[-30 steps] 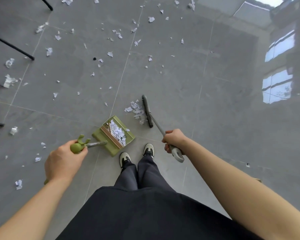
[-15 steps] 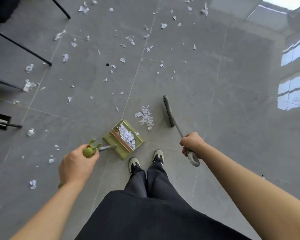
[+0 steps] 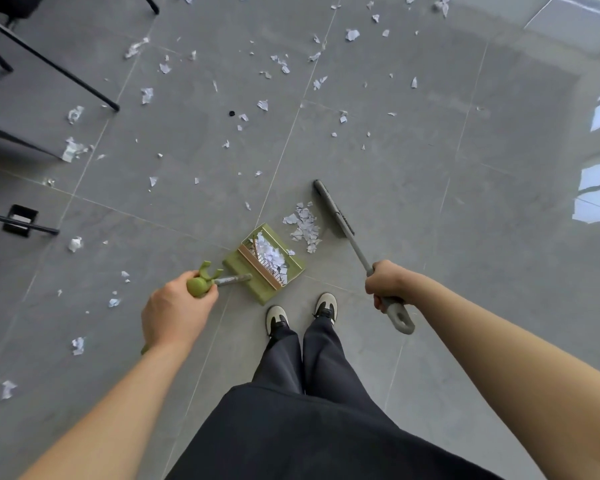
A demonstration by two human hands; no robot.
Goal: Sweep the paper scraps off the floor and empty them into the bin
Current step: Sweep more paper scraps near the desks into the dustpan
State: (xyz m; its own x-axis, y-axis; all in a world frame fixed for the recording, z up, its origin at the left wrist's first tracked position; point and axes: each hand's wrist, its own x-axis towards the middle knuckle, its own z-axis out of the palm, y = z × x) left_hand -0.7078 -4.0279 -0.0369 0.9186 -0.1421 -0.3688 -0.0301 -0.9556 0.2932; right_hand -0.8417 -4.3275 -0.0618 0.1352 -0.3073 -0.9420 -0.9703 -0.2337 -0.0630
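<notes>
We see a small heap of paper scraps (image 3: 305, 226) lying between the green dustpan (image 3: 264, 263) at its near left and the broom head (image 3: 333, 209) at its right. Our right hand (image 3: 386, 283) grips the broom handle; our left hand (image 3: 177, 308) grips the dustpan's.

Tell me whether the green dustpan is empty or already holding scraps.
Holding scraps: white paper scraps lie inside the green plastic dustpan, partly covering its tray.
</notes>
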